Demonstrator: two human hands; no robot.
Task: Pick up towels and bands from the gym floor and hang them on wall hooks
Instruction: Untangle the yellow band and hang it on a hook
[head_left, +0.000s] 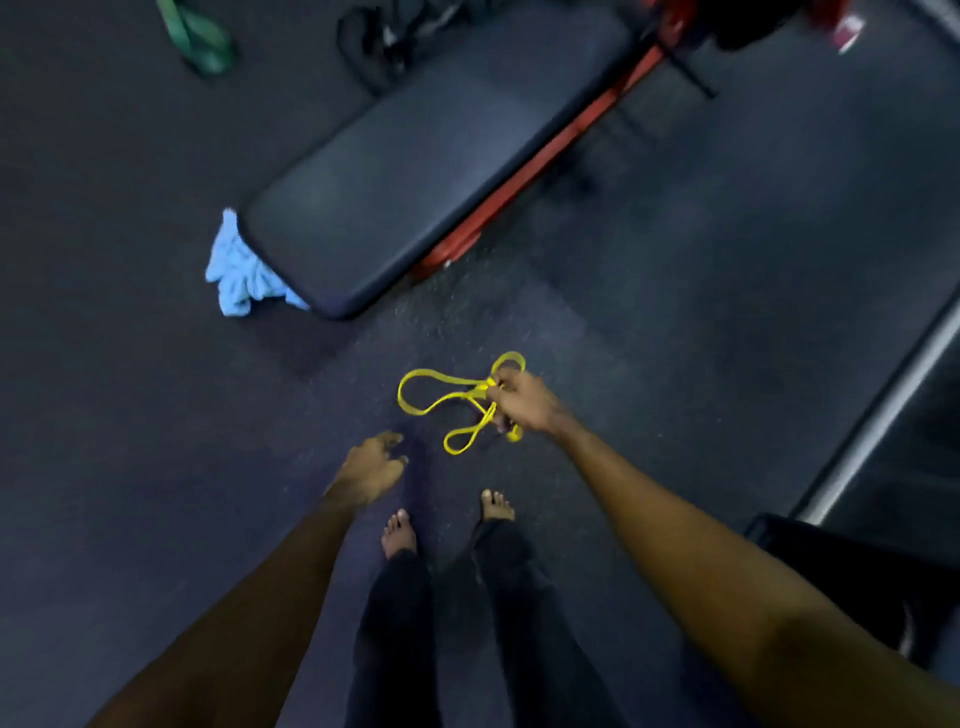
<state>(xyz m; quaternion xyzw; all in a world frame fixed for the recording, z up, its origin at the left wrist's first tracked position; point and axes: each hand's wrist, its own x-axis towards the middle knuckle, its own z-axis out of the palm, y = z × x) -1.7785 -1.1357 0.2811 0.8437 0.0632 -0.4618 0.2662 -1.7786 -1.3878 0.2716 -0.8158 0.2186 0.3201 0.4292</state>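
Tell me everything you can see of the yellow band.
The yellow band is a thin, flat, rubbery-looking strip bunched into loops. The right hand grips it where they cross, fingers curled round the bunch. A large loop sticks out left, a smaller one hangs lower left, another shows above the knuckles. Whether it touches the dark floor cannot be told.

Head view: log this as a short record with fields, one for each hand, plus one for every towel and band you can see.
Right hand: grips the yellow band
Left hand: open, holds nothing
Yellow band: bunched in loops at the right hand
Towel: blue, crumpled on the floor against the bench end
Green band: on the floor, far upper left
Wall hooks: not in view
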